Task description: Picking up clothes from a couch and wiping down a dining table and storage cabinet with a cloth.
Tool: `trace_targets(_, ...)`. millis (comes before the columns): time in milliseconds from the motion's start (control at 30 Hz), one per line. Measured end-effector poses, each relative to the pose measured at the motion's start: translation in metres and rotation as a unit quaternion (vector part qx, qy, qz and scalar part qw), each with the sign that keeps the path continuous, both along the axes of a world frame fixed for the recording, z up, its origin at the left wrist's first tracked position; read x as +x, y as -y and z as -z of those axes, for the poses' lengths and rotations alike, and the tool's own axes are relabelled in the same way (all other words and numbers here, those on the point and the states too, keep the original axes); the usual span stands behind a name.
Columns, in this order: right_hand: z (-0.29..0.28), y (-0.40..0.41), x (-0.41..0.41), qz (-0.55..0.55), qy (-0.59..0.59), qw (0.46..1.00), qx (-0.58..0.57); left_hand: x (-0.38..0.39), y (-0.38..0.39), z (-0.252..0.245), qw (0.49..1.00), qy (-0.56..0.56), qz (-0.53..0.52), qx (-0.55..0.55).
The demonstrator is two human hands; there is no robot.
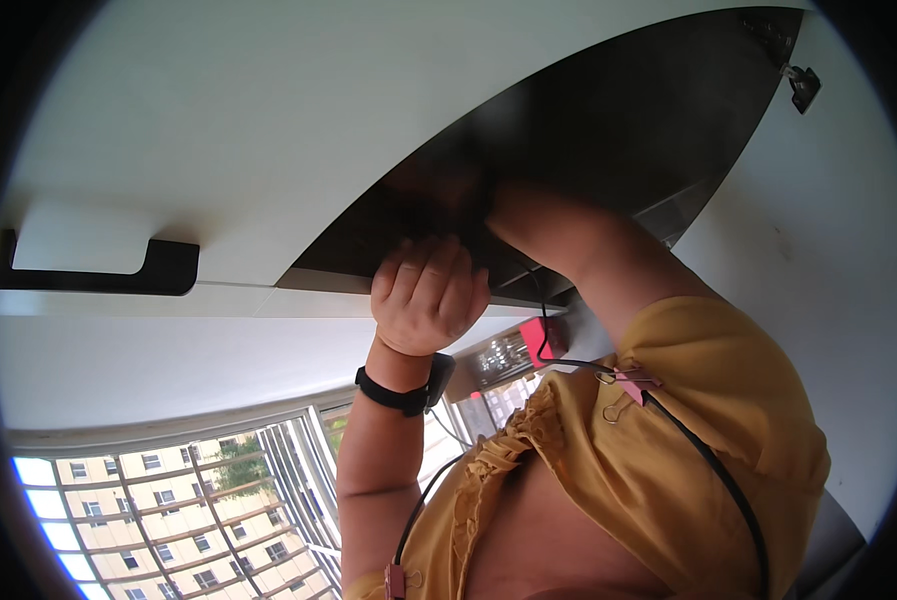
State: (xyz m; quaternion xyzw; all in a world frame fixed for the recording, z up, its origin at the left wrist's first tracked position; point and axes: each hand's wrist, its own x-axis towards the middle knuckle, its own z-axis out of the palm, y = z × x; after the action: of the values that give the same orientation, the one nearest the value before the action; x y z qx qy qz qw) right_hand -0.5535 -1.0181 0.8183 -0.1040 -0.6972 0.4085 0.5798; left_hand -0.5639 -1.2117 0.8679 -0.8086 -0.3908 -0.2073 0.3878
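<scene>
My left hand (429,296) is raised at the lower edge (324,279) of a dark cabinet opening (606,112), its back towards me and its fingers bent. Whether it grips the edge or something behind it cannot be told. A black watch (392,394) is on that wrist. My right arm (583,225) reaches deep into the opening, where shadow nearly swallows my right hand (444,184). Only a dim shape of it shows, so anything held there is hidden.
A white cabinet panel (231,150) with a black handle (174,268) borders the opening. At right, a hinge (802,86) joins a white door panel (793,247). A black cable (726,472) is clipped to my yellow top. Beyond are a pink box (540,341) and a barred window (193,517).
</scene>
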Motion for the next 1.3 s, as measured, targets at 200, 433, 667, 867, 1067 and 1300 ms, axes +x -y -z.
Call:
trace_targets(200, 0.057, -0.067, -0.024, 0.068, 0.126, 0.989, -0.042, -0.007, -0.021, 0.014, 1.000, 0.002, 0.011, 0.003)
trace_targets(433, 0.117, 0.017, -0.002, 0.047, 0.232, 0.967, -0.093, -0.008, 0.006, 0.014, 1.000, 0.010, 0.017, -0.003)
trace_targets(667, 0.125, 0.163, 0.046, -0.024, 0.328, 0.927, -0.180, -0.025, 0.061, 0.000, 0.999, 0.030, 0.026, 0.000)
trace_targets(867, 0.150, 0.222, 0.047, -0.097, 0.429, 0.827, -0.349, -0.061, 0.087, 0.024, 0.998, 0.053, 0.038, -0.007)
trace_targets(1067, 0.141, 0.250, 0.068, -0.074, 0.293, 0.872, -0.386, -0.113, 0.107, 0.061, 0.988, 0.144, -0.024, -0.054)
trace_targets(1300, 0.037, 0.272, 0.030, 0.021, 0.153, 0.960, -0.232, -0.097, 0.128, 0.092, 0.660, 0.642, 0.103, -0.376)
